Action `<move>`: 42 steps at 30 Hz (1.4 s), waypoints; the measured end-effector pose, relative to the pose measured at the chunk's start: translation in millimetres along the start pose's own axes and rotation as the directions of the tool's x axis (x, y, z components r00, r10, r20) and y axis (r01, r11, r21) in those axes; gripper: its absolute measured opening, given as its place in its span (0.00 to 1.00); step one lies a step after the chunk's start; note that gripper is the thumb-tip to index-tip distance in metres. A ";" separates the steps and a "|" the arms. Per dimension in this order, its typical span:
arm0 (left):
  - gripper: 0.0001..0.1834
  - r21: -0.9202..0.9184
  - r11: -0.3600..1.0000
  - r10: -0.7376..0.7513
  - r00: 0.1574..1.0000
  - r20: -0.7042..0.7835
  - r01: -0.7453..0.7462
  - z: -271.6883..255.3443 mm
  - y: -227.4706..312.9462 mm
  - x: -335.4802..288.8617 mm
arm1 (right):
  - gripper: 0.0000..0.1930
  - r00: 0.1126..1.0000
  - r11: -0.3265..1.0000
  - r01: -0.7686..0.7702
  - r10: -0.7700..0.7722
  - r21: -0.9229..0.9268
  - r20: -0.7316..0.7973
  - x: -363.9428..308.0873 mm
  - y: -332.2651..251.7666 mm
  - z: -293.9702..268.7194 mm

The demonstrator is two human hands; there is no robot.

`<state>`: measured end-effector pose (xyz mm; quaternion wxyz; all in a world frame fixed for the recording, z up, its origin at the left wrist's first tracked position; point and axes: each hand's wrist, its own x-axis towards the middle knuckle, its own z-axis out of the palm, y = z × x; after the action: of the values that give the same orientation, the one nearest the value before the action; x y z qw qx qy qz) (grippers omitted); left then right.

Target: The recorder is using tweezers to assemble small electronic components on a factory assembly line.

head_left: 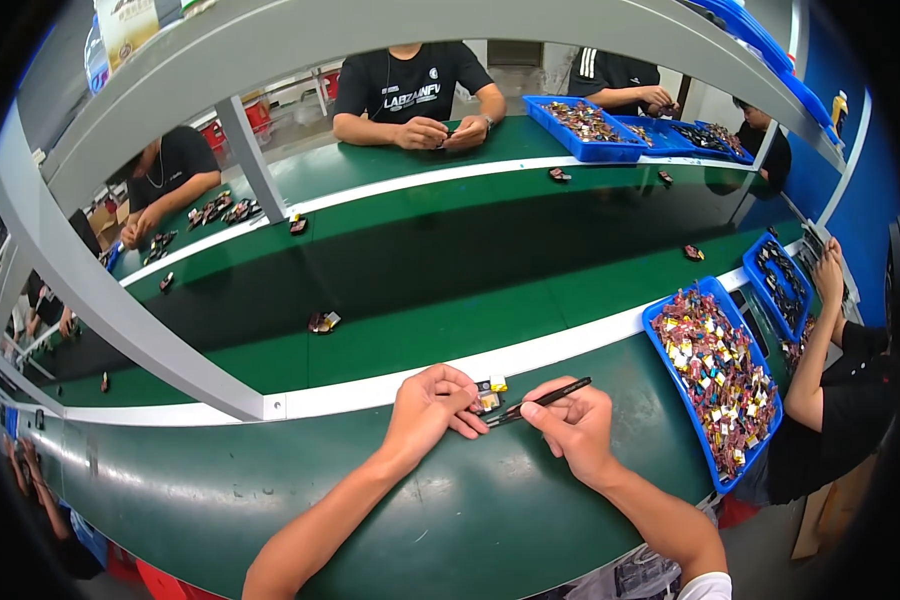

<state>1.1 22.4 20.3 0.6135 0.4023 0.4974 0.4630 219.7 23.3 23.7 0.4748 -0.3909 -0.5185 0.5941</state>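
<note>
Now, left hand (430, 408) curling beside small gadget (488, 402), pinch unclear; right hand (580, 430) pinching black tweezers (567, 388). Tips (502, 419) pointing near left fingers (467, 424); slipping, could be jabbing skin.

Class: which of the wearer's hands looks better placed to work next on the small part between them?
Probably the right hand: it grips a slim black tool whose tip is near the small part, while the left hand, at its left, shows no tool.
</note>
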 end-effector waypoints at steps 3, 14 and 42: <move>0.09 -0.042 0.998 0.053 0.998 0.016 -0.052 5.8 -12.9 -1.6 | 0.06 0.995 0.990 0.089 -0.094 -0.112 -0.044 0.2 5.2 3.0; 0.14 0.016 0.975 0.220 0.976 -0.009 -0.219 13.7 -21.7 -11.6 | 0.07 0.951 0.899 0.272 -0.307 -0.344 -0.049 0.5 11.1 1.6; 0.14 0.160 0.929 0.337 0.941 0.013 -0.335 19.5 -25.4 -13.9 | 0.06 0.993 0.990 -0.020 0.003 -0.141 -0.120 -0.9 0.1 3.3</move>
<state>23.5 2.0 2.9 0.4873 0.5259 0.4614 0.5226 216.8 21.7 24.1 0.4725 -0.4614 -0.5279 0.5340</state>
